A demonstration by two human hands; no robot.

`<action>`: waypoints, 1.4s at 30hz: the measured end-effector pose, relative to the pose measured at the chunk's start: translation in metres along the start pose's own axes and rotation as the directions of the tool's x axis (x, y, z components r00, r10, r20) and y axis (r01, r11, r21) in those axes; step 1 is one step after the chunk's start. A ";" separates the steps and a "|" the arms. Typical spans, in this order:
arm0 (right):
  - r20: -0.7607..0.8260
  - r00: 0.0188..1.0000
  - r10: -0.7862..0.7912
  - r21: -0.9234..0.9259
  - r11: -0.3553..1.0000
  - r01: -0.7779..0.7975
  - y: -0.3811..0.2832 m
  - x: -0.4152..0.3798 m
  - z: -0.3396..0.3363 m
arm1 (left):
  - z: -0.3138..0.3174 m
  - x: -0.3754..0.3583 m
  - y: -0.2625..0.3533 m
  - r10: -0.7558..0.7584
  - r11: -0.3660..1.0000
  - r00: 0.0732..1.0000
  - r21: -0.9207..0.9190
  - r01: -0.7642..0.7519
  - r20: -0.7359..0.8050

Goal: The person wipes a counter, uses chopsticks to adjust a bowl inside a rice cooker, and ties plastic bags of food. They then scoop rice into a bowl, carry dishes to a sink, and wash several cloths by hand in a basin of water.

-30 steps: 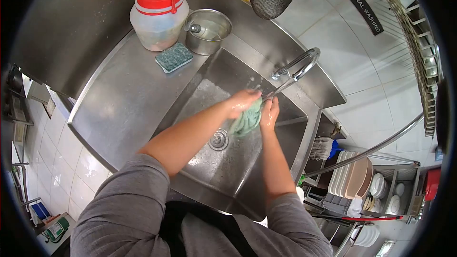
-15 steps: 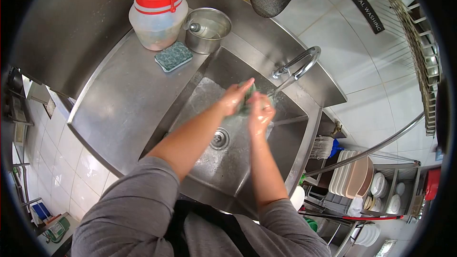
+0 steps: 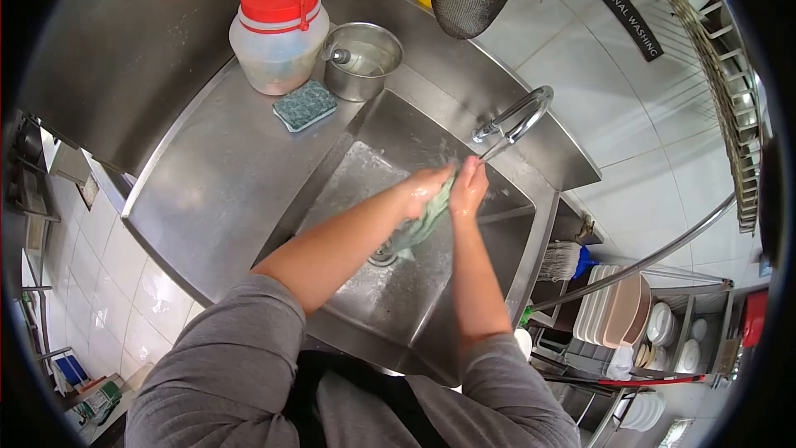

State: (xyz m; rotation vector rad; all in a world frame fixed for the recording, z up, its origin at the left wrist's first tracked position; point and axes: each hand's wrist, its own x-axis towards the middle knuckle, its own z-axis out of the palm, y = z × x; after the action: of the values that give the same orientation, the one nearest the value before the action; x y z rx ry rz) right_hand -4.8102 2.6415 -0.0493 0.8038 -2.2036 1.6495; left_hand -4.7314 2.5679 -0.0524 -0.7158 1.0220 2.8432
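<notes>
A wet, pale green cloth (image 3: 425, 226) hangs bunched between my hands above the sink basin (image 3: 365, 170). My left hand (image 3: 425, 188) is closed round the cloth from the left side. On the right, my right hand (image 3: 469, 187) grips its upper end, fingers wrapped, right beneath the faucet (image 3: 531, 108). Water runs from the spout onto my right hand. The cloth's loose end droops toward the drain (image 3: 384, 255) and partly covers it in view. Both hands look wet.
A scouring sponge (image 3: 304, 106) lies on the steel counter (image 3: 199, 191), near a metal pot (image 3: 362, 62) and a red-lidded plastic jar (image 3: 279, 33). A mesh strainer (image 3: 473, 0) hangs above. Dish racks with plates (image 3: 661, 323) stand at the right.
The cloth was bunched mostly out of sight between my hands; now its end hangs down toward the drain. My hands have shifted slightly right, with the right one closer under the spout.
</notes>
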 end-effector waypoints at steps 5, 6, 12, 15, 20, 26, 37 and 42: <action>0.858 0.463 0.224 -0.187 0.974 -0.124 0.001 0.025 -0.048 | -0.031 -0.024 0.034 0.262 0.679 0.910 0.609 -0.411 0.322; 0.842 0.491 0.223 -0.046 0.936 -0.348 -0.018 0.027 -0.056 | -0.037 -0.027 0.029 0.252 0.682 0.913 0.610 -0.403 0.321; 0.333 0.857 0.394 0.601 0.611 -0.515 -0.030 0.027 -0.054 | -0.074 -0.008 -0.011 0.313 0.565 0.950 0.800 -0.202 0.019; 0.239 0.960 0.149 0.250 0.945 -0.209 -0.021 -0.028 -0.018 | 0.006 -0.036 0.022 0.103 0.989 0.912 -0.057 -0.136 -0.397; -0.043 0.999 0.016 0.140 0.990 -0.010 -0.027 -0.024 0.003 | -0.019 0.049 -0.031 0.200 0.977 0.951 -0.024 -0.211 -0.236; -0.115 0.984 0.139 0.129 0.984 -0.124 -0.050 -0.042 0.016 | -0.017 0.020 -0.018 0.087 0.990 0.988 0.120 -0.072 -0.126; 0.793 0.490 0.362 0.165 0.646 -0.745 0.044 -0.044 -0.037 | 0.004 -0.023 0.067 0.143 0.971 0.963 -0.221 -0.092 0.228; 0.672 0.445 0.592 -0.129 0.685 -0.717 0.059 -0.058 -0.044 | -0.066 -0.040 0.060 0.277 0.873 0.953 -0.446 -0.196 0.124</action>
State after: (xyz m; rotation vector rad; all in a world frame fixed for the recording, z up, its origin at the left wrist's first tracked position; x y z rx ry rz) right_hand -4.8023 2.7098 -0.1125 0.6748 -3.2499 2.1738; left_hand -4.6798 2.4849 -0.0443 -0.3427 0.4838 3.3196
